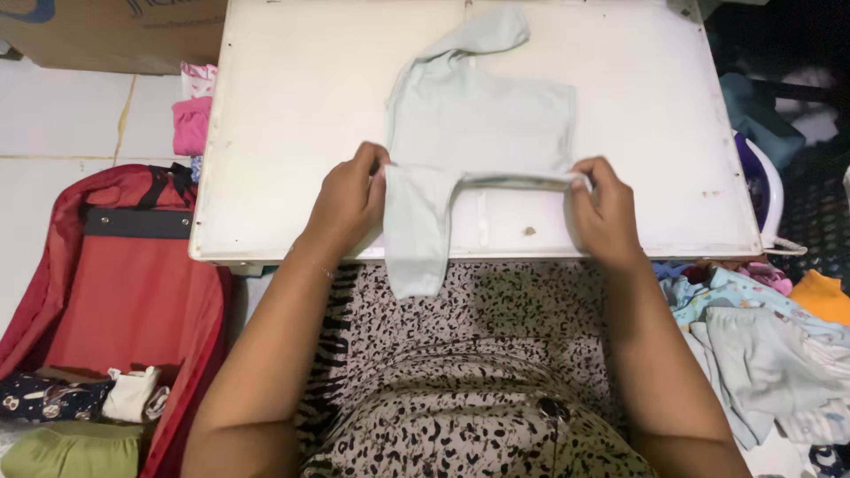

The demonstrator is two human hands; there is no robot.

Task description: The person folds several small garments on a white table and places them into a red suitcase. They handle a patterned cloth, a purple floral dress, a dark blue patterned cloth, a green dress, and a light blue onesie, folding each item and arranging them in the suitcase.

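Cardboard box [115,31], upper left: cut off by top edge. Tabletop [292,106]: far edge out of frame. Red bag [124,292], lower left: partly cut off at the left and bottom edges. Clothes pile [761,345], lower right: runs past right edge; items indistinct. Upper right corner: dark, contents unreadable. Fingertips of both hands: tucked under the pale garment's [478,115] fold.

a small pale mint-green long-sleeved top [478,115] lies flat on the white table [292,97], roughly at its middle; its near hem is folded back into a narrow band running left to right; one sleeve hangs down over the table's near edge, limp and straight; the other sleeve bends up and to the right at the far side; the fabric is plain and lightly creased
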